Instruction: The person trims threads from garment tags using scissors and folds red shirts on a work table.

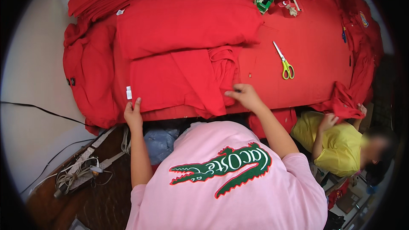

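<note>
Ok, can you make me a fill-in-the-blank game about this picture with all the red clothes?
1. The left hand and right hand press on a folded garment coloured ____.
2. The scissors have handles coloured ____.
3. The person beside the table wears a ____ shirt.

Missing words: red; yellow-green; yellow
</note>
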Tool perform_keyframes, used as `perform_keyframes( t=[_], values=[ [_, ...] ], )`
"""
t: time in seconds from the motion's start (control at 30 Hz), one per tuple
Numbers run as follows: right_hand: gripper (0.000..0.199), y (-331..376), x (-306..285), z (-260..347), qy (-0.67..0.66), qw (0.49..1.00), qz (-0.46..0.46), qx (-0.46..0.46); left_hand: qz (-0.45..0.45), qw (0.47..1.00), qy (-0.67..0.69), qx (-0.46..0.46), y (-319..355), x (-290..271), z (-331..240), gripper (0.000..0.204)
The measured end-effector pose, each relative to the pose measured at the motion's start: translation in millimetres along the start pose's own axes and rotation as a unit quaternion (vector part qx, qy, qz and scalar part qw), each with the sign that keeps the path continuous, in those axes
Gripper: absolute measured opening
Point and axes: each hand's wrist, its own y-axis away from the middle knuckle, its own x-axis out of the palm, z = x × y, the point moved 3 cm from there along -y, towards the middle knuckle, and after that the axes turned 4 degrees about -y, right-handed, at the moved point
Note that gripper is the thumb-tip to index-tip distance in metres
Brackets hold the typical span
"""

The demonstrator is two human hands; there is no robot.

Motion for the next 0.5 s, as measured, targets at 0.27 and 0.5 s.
perform_keyframes(
  t=[0.27, 0.5],
  values=[
    [0.028, 36, -30, -32, 0.007, 0.977, -0.197, -0.076, -0.024, 0.995, 0.061, -0.079, -4, -41, 7, 0.029],
    [0.059, 59, 46, -2, 0.301, 0.948, -0.019, -0.098, 0.118, 0.899, 0.391, -0.159, -3, -21, -109, 0.033]
  ],
)
